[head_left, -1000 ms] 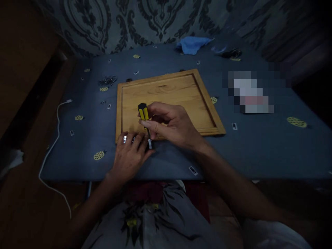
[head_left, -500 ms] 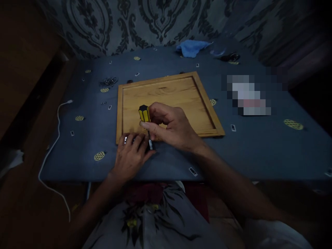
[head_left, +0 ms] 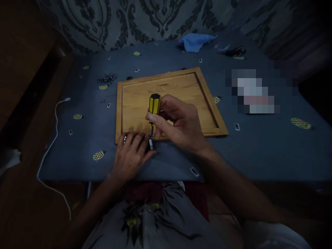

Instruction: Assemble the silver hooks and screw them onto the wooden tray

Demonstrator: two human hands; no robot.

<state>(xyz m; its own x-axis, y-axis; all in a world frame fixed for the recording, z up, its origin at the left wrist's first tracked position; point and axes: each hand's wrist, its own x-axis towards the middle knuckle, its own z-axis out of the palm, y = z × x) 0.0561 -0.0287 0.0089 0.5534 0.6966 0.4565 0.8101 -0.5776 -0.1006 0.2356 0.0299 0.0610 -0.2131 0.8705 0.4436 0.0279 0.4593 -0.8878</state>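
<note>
My right hand [head_left: 181, 124] grips a yellow-and-black screwdriver [head_left: 155, 104] by its handle, thumb and fingers pinched around it. The screwdriver stands nearly upright, its shaft pointing down at the near edge of a framed wooden panel [head_left: 168, 103]. Beside the tip is a small dark fitting with a shiny metal part [head_left: 151, 143]. My left hand [head_left: 131, 152], with a ring on one finger, is closed over this fitting and the panel's near left edge. Its fingers hide most of the fitting, so I cannot tell its exact kind. Whether the tip sits in a screw is too small to see.
The panel lies on a blue patterned tablecloth [head_left: 85, 145]. Small metal pieces [head_left: 102, 101] and a dark tangled bundle [head_left: 107, 78] lie left of it. A white cable [head_left: 56, 131] runs off the left side. At the back is a blue cloth [head_left: 195, 42]; a blurred-out item [head_left: 255, 91] lies right.
My right hand has brought the screwdriver from a leftward lean to nearly upright, its handle moving right and up. My left hand stays on the fitting. The view has shifted slightly.
</note>
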